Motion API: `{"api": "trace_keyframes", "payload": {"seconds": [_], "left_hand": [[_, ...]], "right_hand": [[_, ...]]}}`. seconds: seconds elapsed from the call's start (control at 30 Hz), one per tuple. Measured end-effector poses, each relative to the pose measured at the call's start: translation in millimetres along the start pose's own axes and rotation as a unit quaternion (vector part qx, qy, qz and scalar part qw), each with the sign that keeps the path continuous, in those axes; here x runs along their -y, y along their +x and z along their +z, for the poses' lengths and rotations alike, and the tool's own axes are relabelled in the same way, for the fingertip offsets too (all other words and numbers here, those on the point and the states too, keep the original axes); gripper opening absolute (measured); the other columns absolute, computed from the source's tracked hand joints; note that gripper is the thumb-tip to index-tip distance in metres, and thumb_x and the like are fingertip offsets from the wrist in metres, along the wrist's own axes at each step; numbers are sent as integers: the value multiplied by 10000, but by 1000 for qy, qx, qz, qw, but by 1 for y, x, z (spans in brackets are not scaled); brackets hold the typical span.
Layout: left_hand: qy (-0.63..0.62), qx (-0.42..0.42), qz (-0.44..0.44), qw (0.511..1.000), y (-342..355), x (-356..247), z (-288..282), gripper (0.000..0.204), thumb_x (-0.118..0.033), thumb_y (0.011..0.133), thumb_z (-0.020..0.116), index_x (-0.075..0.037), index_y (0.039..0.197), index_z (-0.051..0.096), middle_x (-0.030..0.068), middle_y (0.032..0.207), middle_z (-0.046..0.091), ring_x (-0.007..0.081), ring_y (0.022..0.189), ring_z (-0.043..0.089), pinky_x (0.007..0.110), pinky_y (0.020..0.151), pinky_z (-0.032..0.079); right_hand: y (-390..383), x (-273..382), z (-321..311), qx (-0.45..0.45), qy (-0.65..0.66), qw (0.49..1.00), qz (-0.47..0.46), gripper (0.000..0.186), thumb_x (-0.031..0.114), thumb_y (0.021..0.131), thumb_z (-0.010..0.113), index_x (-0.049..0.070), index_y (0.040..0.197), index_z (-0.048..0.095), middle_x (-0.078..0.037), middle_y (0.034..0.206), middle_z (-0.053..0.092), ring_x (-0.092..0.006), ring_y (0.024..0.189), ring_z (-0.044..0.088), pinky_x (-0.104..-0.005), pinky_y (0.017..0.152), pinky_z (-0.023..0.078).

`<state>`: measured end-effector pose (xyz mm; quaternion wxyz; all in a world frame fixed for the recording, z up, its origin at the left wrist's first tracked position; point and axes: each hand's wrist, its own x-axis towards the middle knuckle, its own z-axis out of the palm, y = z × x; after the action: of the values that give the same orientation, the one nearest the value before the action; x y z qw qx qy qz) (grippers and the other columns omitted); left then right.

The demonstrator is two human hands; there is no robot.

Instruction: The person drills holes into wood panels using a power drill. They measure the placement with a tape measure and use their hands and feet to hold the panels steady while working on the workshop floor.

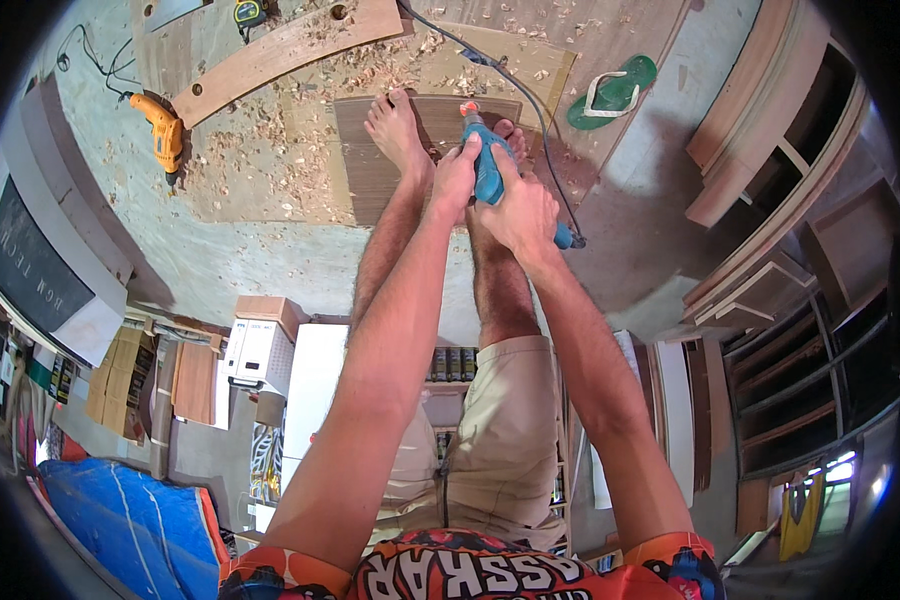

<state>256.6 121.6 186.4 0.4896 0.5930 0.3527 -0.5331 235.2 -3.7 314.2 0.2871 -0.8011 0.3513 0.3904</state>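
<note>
A teal corded power drill [488, 170] is in both my hands, its tip pointing away from me over a dark brown wooden board [370, 195]. My right hand [520, 208] wraps the rear of the drill and its handle, whose end shows below the palm. Against the left side of the drill body, my left hand [456, 178] is closed. At the drill's tip is a small orange-red round piece [470, 107]; whether it touches the board I cannot tell. My bare left foot [394, 130] rests on the board, and my right foot [511, 138] is partly hidden behind the drill.
Wood shavings litter the floor sheet around a curved wooden piece [290, 58] with holes. An orange drill [160, 132] lies at left, a tape measure [249, 14] at the far edge. A black cord [530, 90] runs past my right foot. A green slipper [615, 95] and wooden frames [760, 110] are at right.
</note>
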Motion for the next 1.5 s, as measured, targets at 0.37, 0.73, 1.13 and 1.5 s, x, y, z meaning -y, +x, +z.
{"api": "trace_keyframes", "payload": {"seconds": [0.37,0.73,1.13,1.5], "left_hand": [[-32,65,-42,996,-27,-34,26,621,-478,1070,681,2,1462,648,107,1253,745,197,1090,699,370,941,562],[-117,114,-200,966,11,-39,31,280,-351,1025,776,-93,1115,717,59,975,766,210,799,737,386,781,626],[-194,124,-201,952,41,-28,25,231,-322,956,761,-116,1027,686,50,847,712,231,688,686,398,664,585],[-216,137,-185,949,56,-15,16,215,-322,975,747,-116,992,688,62,863,734,235,717,706,399,704,597]], "right_hand": [[8,-12,2,-15,68,995,69,912,267,768,848,268,1614,510,-298,1131,774,-525,1060,748,-618,924,593],[17,3,0,20,85,992,86,857,298,803,832,247,1600,521,-281,1073,785,-496,1036,755,-604,914,595],[31,14,-21,80,-11,996,39,782,332,818,824,165,1521,527,-277,1037,782,-489,991,772,-583,885,614],[33,23,-21,82,-28,996,12,822,281,789,832,152,1537,518,-259,984,780,-459,947,782,-568,819,624]]}}
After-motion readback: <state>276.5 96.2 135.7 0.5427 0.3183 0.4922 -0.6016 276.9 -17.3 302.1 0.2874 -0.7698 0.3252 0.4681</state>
